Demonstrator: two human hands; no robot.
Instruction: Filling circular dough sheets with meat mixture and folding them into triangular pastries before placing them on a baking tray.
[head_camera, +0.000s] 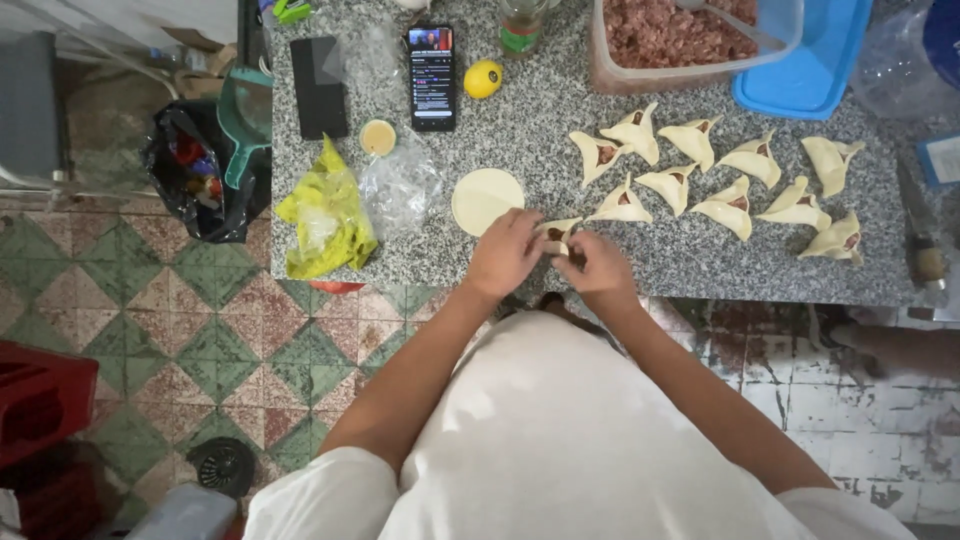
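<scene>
Here, at the near edge of the granite counter (690, 265), left hand (505, 255) and right hand (597, 268) close together, fingers pinched on one half-folded pastry (556, 234) with filling showing. Just beyond the left hand, a flat round of dough (486, 198). To the right, rows of folded pastries (700, 165) spread toward the right edge. To the left, a yellow bag (325, 215) and clear plastic bag (400, 185). Farther back, a phone (432, 76), a lemon (483, 78), a small lid (378, 137). At the far edge, a tub of minced meat (680, 40) beside a blue lid (815, 60).
</scene>
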